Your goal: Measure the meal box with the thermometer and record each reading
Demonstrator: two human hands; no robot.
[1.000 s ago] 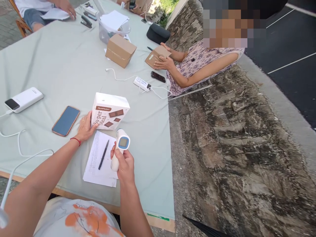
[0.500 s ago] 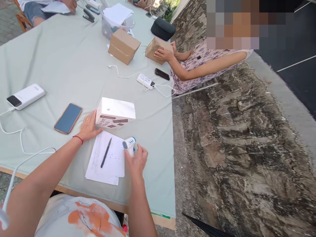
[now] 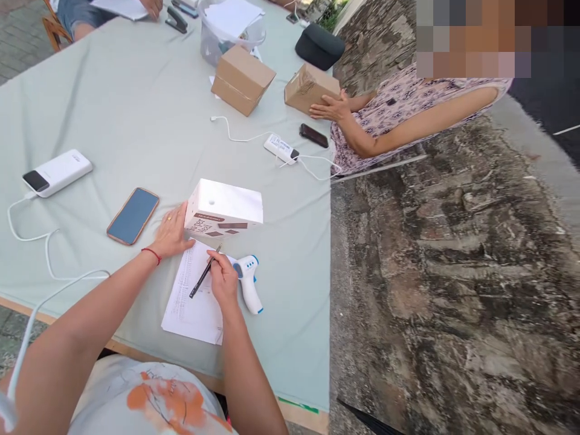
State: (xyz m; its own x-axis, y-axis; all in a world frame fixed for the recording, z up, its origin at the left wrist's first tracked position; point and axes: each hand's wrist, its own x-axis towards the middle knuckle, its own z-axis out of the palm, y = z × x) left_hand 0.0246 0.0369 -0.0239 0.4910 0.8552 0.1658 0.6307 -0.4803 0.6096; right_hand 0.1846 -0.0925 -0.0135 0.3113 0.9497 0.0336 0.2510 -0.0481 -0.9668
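Note:
My left hand (image 3: 172, 234) lies with fingers stretched out against the left side of a white box with brown print (image 3: 229, 205), its thumb at the top of the printed sheets (image 3: 181, 317). Over those sheets, my right hand (image 3: 223, 281) pinches a black pen (image 3: 199, 283) between thumb and fingers. The pen slants across the paper, and whether it touches the page is unclear. Just right of that hand, a white and blue infrared thermometer (image 3: 250, 287) lies on the table. A phone (image 3: 133, 216) rests left of my left hand.
On the table (image 3: 136, 115) lie a white power bank (image 3: 58, 173) with a cable, another power bank (image 3: 281, 148) and a dark phone (image 3: 313, 135). Beyond are a cardboard box (image 3: 242, 78), a plastic basket (image 3: 211, 45) and a stapler (image 3: 176, 20). A person's hands touch another carton (image 3: 308, 90).
My right hand has let go of the thermometer, now lying on the table, and moved left to take the pen. My left hand stays by the box. The other person's hand has shifted along the carton.

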